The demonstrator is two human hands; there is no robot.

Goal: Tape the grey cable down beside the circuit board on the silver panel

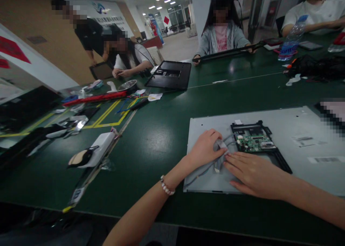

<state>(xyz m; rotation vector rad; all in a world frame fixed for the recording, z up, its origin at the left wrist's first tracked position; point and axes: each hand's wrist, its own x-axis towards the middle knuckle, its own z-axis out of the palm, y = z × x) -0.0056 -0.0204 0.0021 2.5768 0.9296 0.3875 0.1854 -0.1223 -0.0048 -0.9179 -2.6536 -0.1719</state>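
Note:
A flat metal display panel (pixel 291 125) lies on the table in front of me, with a green circuit board (pixel 252 142) in a black plastic frame on it. Left of the board, my left hand (pixel 205 147) is closed on a grey strip (pixel 221 144) that looks like tape or a flat cable. My right hand (pixel 254 173) lies low over the panel, fingers extended and their tips touching the area beside the strip. Thin grey wires (pixel 198 176) run out from beneath the hands toward the panel's lower left corner. The exact contact under the fingertips is hidden.
The green table (pixel 161 109) bears a white box (pixel 101 149) with a tan-and-black item on it, left of me. Further off are a black back cover (pixel 171 75), red strips (pixel 94 98), a metal bowl (pixel 128 85) and a water bottle (pixel 292 41). Several people work around the table.

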